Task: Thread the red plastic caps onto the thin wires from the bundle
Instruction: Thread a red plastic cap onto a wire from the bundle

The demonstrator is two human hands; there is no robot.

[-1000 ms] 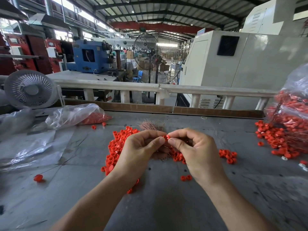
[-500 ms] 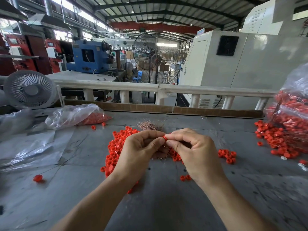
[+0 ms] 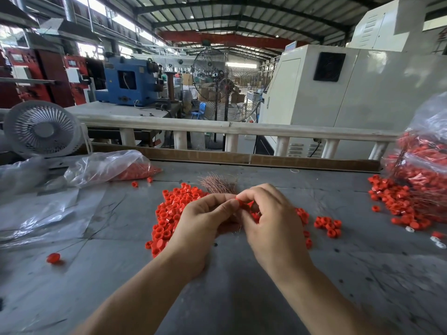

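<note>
My right hand (image 3: 273,221) pinches a red cap (image 3: 240,202) just in front of the wire bundle (image 3: 219,183); my left hand (image 3: 205,221) pinches beside it, the wire unseen.

Both hands (image 3: 242,221) pinch one red cap (image 3: 240,202) above the cap pile (image 3: 174,213).

Factory hall, daylit. Roof (image 3: 217,10): dark steel trusses, skylight strips at 11 o'clock. Red overhead crane beam (image 3: 217,38) at 12 o'clock. Grey worktable (image 3: 242,298), scuffed, with white rail (image 3: 242,128) along its far edge. Small white desk fan (image 3: 41,129) at 10 o'clock. Blue machine (image 3: 128,81) at 11 o'clock; red cabinets (image 3: 36,76) beside it, detail unclear. Black pedestal fan (image 3: 222,83) at 12 o'clock. Off-white machine enclosure (image 3: 362,93) at 1–2 o'clock.
</note>
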